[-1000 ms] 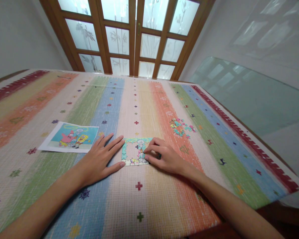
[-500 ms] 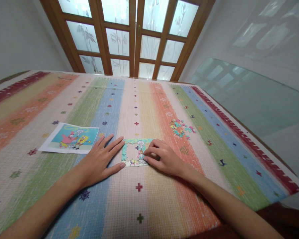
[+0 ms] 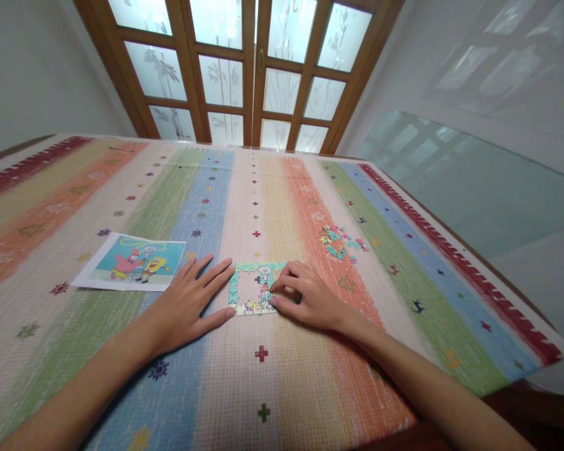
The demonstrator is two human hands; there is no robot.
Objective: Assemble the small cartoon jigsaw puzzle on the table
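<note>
A partly assembled jigsaw puzzle (image 3: 233,293) lies flat in front of me, with a border of joined pieces around a gap that shows the tablecloth. A strip of pieces with a squid-like cartoon figure (image 3: 265,275) runs down its right part. My left hand (image 3: 192,297) lies flat, fingers spread, its fingertips and thumb touching the puzzle's left edge. Over the right side, my right hand (image 3: 308,297) is closed in a pinch, thumb and index finger together on a puzzle piece beside the figure. That hand hides the puzzle's right edge and most of the piece.
Left of the puzzle lies a printed picture sheet (image 3: 134,262) with cartoon characters. A pile of loose puzzle pieces (image 3: 338,243) sits to the right, beyond my right hand. The striped tablecloth (image 3: 225,388) covers the table. Wooden glass doors (image 3: 251,81) stand behind it.
Both hands stay almost where they were, the right one still pinching at the puzzle's right side. The whole view has shifted very slightly.
</note>
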